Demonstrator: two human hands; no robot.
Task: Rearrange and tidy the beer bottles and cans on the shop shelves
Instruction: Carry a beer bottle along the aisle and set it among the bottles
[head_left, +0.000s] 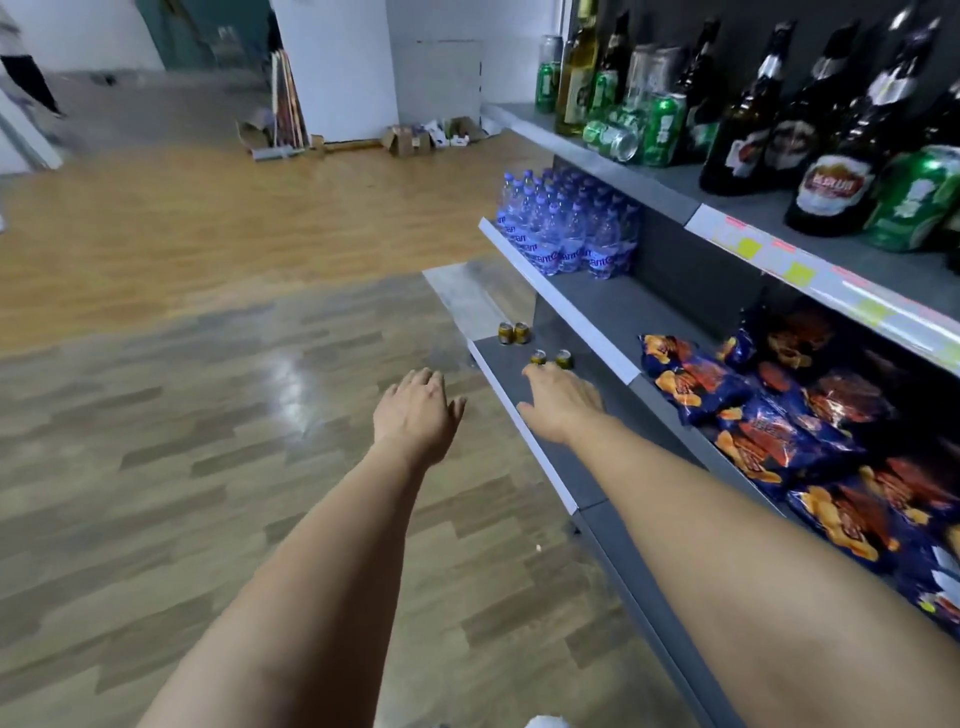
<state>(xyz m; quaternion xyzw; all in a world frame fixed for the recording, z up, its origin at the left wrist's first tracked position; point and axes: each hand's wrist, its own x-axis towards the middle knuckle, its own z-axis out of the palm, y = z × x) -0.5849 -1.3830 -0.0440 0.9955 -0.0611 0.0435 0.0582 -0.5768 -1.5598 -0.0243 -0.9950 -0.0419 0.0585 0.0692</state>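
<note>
While your right hand (563, 402) reaches, open, for the far gold cans (550, 358), your left hand (418, 410) hangs open; grab one next.

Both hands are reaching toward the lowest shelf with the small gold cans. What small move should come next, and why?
Probably the right hand should move slightly forward and close on the nearest gold can. Its open fingers lie just short of that can, and it holds nothing. The left hand, also open, hovers over the floor beside the shelf edge, farther from the cans.

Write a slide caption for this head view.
Both open hands, left hand and right hand, reach toward small cans on bottom shelf.
</note>
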